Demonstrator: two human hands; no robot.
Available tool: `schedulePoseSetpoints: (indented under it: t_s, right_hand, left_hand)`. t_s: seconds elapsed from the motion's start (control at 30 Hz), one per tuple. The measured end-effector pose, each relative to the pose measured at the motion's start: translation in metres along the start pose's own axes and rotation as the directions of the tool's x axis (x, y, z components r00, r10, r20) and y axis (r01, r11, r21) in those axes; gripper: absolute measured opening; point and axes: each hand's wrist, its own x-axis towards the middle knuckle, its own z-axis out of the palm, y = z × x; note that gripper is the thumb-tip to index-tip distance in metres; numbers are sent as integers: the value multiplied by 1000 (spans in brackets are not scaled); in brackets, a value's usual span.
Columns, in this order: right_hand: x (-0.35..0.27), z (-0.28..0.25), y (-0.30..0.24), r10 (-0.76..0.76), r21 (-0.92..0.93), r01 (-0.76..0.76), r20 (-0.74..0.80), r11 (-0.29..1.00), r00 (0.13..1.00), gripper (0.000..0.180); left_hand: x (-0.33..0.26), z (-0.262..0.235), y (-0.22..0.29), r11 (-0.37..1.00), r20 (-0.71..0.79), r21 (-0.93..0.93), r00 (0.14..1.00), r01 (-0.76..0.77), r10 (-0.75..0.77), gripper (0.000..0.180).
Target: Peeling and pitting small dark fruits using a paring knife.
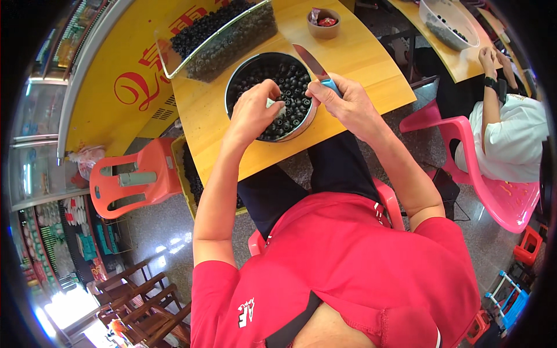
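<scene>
A round pot with a dark rim stands near the table's front edge, filled with small round dark nuts or fruits with pale rings. My left hand is over its left half, fingers curled in toward the thumb around something small and whitish that I cannot make out. At the pot's right rim, my right hand is closed on a knife with a blue handle. Its blade slants up and away to the left, over the pot's far right edge, clear of the left hand.
Behind the pot, a clear bin holds more dark pieces. A small tan bowl with wrapped items stands at the table's far side. An orange chair is left, a pink chair right. A person sits at another table.
</scene>
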Motion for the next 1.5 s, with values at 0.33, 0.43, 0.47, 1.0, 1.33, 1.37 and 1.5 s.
schedulePoseSetpoints:
  t_s: [0.33, 0.43, 0.47, 1.0, 1.33, 1.37, 1.5]
  right_hand:
    - [12, 27, 6, -33, 152, 23, 62, 988, 998, 28]
    - [8, 28, -7, 38, 202, -56, 90, 978, 995, 27]
    - [7, 28, -9, 84, 242, -103, 90, 965, 992, 26]
    - [6, 37, -14, -68, 139, 62, 42, 988, 997, 17]
    - [6, 35, -17, 101, 295, -148, 169, 944, 980, 21]
    - [6, 36, -19, 110, 277, -150, 153, 949, 982, 20]
    - [8, 36, -4, -196, -94, 200, 42, 975, 980, 20]
  left_hand:
    - [-36, -10, 31, 718, -69, -696, 995, 0, -67, 22]
    - [-41, -6, 30, 601, -128, -799, 985, -30, -120, 21]
    - [-41, -5, 31, 512, -121, -859, 982, -31, -143, 21]
    - [-61, 1, 48, 244, -84, -970, 948, -7, -306, 17]
    - [-63, 6, 41, 191, -167, -974, 957, -123, -237, 14]
    - [-63, 5, 41, 145, -126, -985, 960, -91, -252, 14]
    - [-60, 11, 37, 33, -126, -992, 948, -121, -291, 15]
